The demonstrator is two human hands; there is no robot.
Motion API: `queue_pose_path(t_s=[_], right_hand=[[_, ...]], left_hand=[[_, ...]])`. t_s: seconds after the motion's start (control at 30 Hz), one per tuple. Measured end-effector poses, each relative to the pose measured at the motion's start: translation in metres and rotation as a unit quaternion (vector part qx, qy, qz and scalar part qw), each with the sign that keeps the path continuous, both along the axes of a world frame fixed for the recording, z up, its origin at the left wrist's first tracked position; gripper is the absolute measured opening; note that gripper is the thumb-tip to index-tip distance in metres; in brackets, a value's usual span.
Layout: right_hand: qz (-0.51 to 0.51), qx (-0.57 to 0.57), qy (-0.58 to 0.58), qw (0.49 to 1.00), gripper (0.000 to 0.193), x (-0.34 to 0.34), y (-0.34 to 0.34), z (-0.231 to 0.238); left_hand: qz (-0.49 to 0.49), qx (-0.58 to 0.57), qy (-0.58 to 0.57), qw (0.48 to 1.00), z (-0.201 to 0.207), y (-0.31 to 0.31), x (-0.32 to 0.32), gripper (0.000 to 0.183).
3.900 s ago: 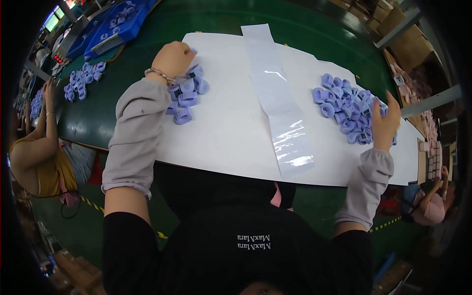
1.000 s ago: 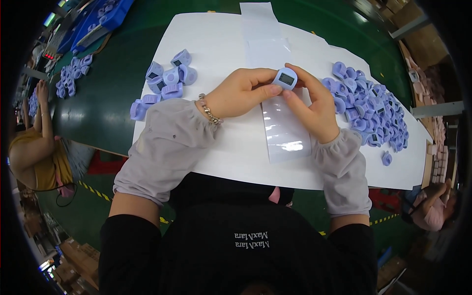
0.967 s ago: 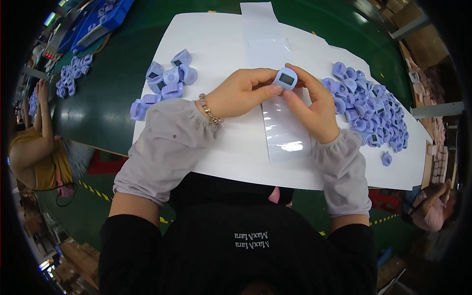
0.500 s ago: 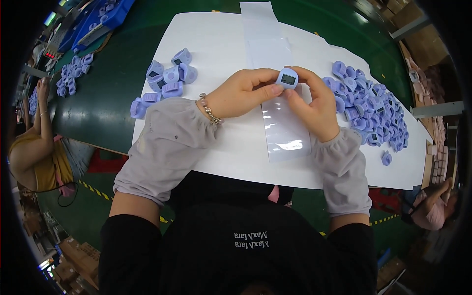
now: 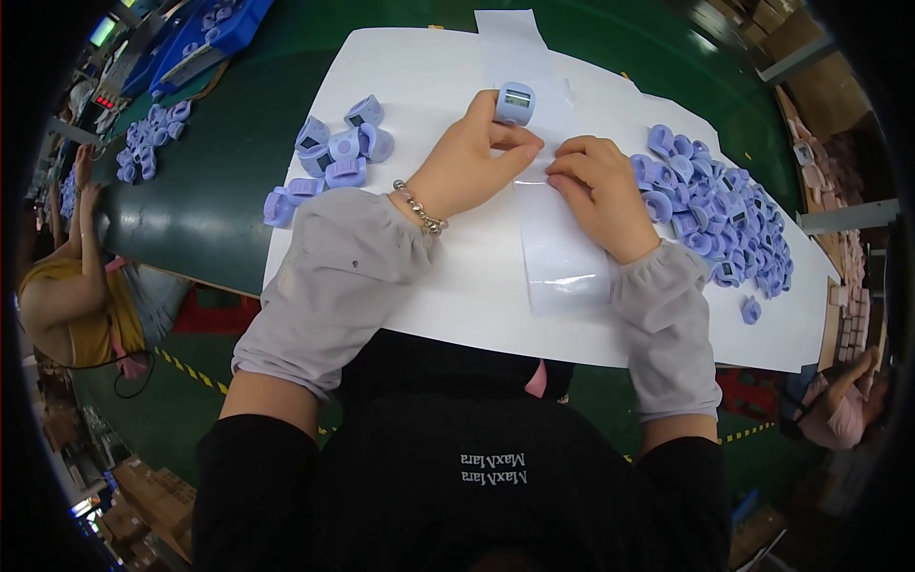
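Note:
My left hand (image 5: 472, 162) holds a small lilac plastic part with a little screen (image 5: 516, 102) at its fingertips, above a long clear film strip (image 5: 558, 243) that lies on the white paper sheet (image 5: 429, 76). My right hand (image 5: 600, 191) rests on the strip just right of the left hand, fingertips pinched at the film's surface; whether it grips anything is hidden. A big pile of lilac parts (image 5: 720, 214) lies right of my right hand. A smaller group of lilac parts (image 5: 334, 157) lies left of my left wrist.
The paper sheet lies on a green table (image 5: 219, 162). More lilac parts (image 5: 148, 143) and a blue tray (image 5: 205, 33) are at the far left. One person in yellow (image 5: 71, 296) works at the left edge, another person (image 5: 839, 410) at the lower right.
Earlier my hands reached out to the two piles. Then both held the lilac part together over the strip. Now only my left hand holds it, raised farther away, and my right hand has dropped to the film.

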State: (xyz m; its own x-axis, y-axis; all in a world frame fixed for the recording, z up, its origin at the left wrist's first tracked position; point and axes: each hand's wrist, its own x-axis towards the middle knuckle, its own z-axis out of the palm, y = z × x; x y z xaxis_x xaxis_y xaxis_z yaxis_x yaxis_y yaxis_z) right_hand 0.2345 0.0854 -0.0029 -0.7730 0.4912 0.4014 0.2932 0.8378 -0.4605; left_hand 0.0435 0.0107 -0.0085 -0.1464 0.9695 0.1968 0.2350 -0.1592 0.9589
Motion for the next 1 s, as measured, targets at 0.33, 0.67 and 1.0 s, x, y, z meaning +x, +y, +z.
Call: queue_pose_path(t_s=[0.33, 0.67, 1.0], right_hand=[[0.025, -0.043, 0.012, 0.999, 0.015, 0.008, 0.005, 0.003], [0.015, -0.027, 0.018, 0.999, 0.010, 0.000, -0.002, 0.006], [-0.034, -0.137, 0.125, 0.982, 0.008, -0.005, -0.009, 0.005]], left_hand=[[-0.080, 0.014, 0.206, 0.975, 0.004, -0.014, 0.008, 0.045], [-0.038, -0.027, 0.098, 0.994, 0.008, -0.010, 0.004, 0.025], [0.054, 0.025, -0.185, 0.981, 0.011, 0.000, -0.003, 0.027]])
